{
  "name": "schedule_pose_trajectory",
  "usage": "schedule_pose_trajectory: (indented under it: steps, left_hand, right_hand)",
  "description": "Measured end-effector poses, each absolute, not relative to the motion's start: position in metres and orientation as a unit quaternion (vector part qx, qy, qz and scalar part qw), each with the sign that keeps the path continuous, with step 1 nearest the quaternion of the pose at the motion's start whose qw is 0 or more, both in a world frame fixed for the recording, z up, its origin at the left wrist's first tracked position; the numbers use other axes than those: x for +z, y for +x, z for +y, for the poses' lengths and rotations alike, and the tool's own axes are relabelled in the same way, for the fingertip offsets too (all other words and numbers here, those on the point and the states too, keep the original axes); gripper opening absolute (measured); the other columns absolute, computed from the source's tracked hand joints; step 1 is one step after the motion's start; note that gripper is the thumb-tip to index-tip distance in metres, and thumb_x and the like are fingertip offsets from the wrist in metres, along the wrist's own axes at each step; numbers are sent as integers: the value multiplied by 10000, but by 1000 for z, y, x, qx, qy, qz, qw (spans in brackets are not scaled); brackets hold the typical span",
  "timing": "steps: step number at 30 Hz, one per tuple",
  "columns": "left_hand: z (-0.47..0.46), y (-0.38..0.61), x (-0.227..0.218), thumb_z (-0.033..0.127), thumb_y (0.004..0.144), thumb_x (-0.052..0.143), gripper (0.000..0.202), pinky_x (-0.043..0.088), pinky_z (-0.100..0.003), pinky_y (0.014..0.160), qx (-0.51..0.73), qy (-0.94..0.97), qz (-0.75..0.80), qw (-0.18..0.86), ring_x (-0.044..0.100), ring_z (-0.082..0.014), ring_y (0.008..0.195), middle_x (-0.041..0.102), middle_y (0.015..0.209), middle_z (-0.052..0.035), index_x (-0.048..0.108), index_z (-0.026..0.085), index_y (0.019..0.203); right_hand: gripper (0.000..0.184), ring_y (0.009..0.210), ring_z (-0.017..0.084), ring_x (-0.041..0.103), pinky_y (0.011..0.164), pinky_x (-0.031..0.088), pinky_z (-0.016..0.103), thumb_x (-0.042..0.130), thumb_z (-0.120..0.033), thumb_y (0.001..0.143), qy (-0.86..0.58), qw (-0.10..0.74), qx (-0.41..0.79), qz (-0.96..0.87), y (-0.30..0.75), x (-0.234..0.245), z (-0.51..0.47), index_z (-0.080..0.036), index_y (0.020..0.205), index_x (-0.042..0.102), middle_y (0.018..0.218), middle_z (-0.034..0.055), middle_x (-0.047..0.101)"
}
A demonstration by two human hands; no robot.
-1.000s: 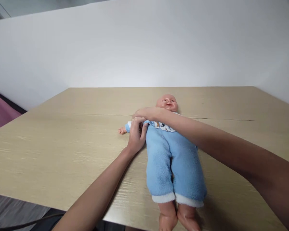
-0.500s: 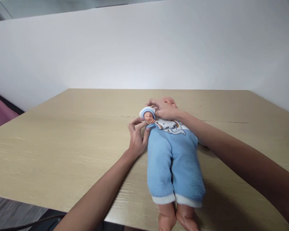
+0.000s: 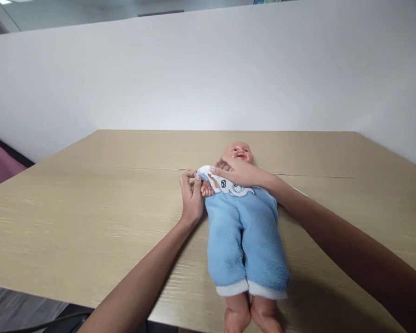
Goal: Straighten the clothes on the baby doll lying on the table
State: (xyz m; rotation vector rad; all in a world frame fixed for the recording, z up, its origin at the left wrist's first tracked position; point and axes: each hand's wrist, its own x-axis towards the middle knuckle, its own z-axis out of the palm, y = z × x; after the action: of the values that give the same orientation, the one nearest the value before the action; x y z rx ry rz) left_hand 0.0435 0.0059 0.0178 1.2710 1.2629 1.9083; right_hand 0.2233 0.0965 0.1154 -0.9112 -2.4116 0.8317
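A baby doll [image 3: 241, 150] lies on its back, with its head away from me and its bare feet toward me. Its outfit [image 3: 225, 231] has fuzzy light-blue legs with white cuffs and a white top bearing an animal face. My left hand [image 3: 192, 194] pinches the sleeve [image 3: 204, 173] between thumb and fingers, beside the doll's small hand [image 3: 207, 188]. Across the doll's chest reaches my right hand [image 3: 237, 171], its fingers curled and its thumb on the white fabric near the shoulder. The exact grip of its fingertips is partly hidden.
The doll rests on a wide wooden table [image 3: 90, 212] with a seam across it. A white partition [image 3: 208, 69] stands behind the far edge. Pink cloth [image 3: 2, 162] shows at the left, and a dark cable [image 3: 55, 319] at the lower left.
The doll's arm, raised with its hand pointing toward me before, is now lower against its side. My left hand has shifted slightly left, and my right hand has moved down off the doll's face.
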Motion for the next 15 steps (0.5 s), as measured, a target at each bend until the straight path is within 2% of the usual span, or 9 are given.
schedule_pose_trajectory:
  steps: [3,7,12,15]
  left_hand:
    - [11,42,15,523,1077,582,277,505,-258,867,704,432,457,330,583,-152,900,562,978,0,538,251,1045]
    - [21,38,8,530,1051,633,295,495,-220,826,693,405,443,400,577,-124,852,573,926,21,532,253,1033]
    - [34,36,-1,516,972,737,341,500,-224,709,664,340,417,519,590,-120,729,635,872,34,535,275,1106]
    - [38,35,-1,474,950,766,316,520,-216,779,668,353,415,508,623,-117,830,670,979,5,581,249,1073]
  right_hand:
    - [420,830,207,639,734,430,325,599,-588,1030,-350,166,300,-872,233,112,91,-194,907,681,896,46,734]
    - [467,728,162,551,640,374,288,729,-651,916,-345,224,394,-822,238,96,98,-199,915,613,805,-15,628]
    - [464,657,123,460,592,312,258,801,-606,866,-305,275,503,-761,245,77,107,-205,881,568,736,-58,524]
    - [442,668,116,488,601,331,238,845,-550,849,-293,292,562,-716,250,72,108,-200,898,578,755,-57,557]
